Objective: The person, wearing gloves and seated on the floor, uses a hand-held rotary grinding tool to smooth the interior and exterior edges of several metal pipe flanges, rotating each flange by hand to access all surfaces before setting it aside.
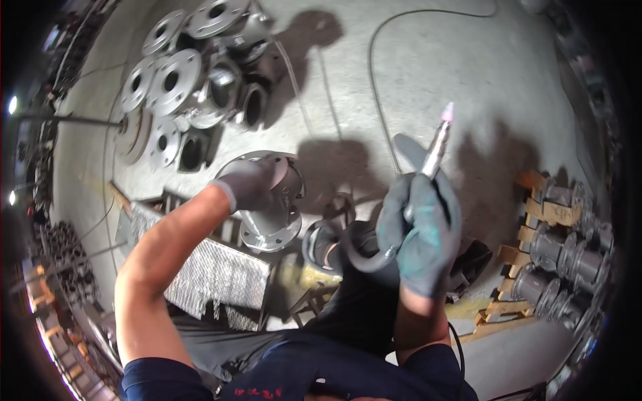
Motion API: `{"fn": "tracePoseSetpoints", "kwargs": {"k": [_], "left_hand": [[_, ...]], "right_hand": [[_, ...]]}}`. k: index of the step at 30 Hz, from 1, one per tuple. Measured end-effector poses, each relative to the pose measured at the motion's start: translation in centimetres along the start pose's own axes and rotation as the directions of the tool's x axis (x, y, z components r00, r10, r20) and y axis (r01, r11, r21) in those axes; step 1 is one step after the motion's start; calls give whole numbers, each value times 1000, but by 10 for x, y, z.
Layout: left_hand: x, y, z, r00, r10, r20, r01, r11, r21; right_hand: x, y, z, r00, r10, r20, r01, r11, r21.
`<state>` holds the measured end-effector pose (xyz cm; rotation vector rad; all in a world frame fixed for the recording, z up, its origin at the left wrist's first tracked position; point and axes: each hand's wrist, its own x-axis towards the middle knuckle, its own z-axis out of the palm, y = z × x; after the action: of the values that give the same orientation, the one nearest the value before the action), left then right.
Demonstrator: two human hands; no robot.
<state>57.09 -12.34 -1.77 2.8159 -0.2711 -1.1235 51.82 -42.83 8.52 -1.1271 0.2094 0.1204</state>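
Observation:
My left hand [251,184], in a grey glove, grips the upper part of a grey flanged valve body [273,215]. The casting stands in front of me, its round flange at the bottom; my hand hides part of its upper rim. In my right hand [422,230], gloved in grey with green stains, is a slim metal die grinder [436,152] with a pink grinding tip [448,111] pointing up and away. Its dark hose [364,262] loops out below that hand. The tip is apart from the valve body.
Several flanged castings [175,81] are piled on the floor at the far left. More castings [548,247] rest on wooden pallet pieces [511,307] at right. A low bench with a textured cover [217,274] stands beside my left arm. A thin cable [372,67] curves across the concrete floor.

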Motion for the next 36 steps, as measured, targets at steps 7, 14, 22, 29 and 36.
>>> {"fn": "tracePoseSetpoints", "kwargs": {"k": [7,14,22,29,36], "left_hand": [[-269,-67,62,890,-296,-347,202,937,-284],[-363,-69,236,692,-577,-434,499,817,-290],[-384,-26,332,407,-773,-487,554,633,-541],[-407,-40,335,90,-772,-629,71,635,-769],[-442,-143,352,278,-953,-118,216,181,-960]], "right_hand": [[-28,20,73,958,-46,284,106,974,-201],[-89,68,147,731,247,636,61,905,-421],[-161,158,192,400,517,757,110,793,-599],[-221,232,193,499,637,588,60,651,-757],[-278,255,238,569,641,515,187,509,-840]]}}
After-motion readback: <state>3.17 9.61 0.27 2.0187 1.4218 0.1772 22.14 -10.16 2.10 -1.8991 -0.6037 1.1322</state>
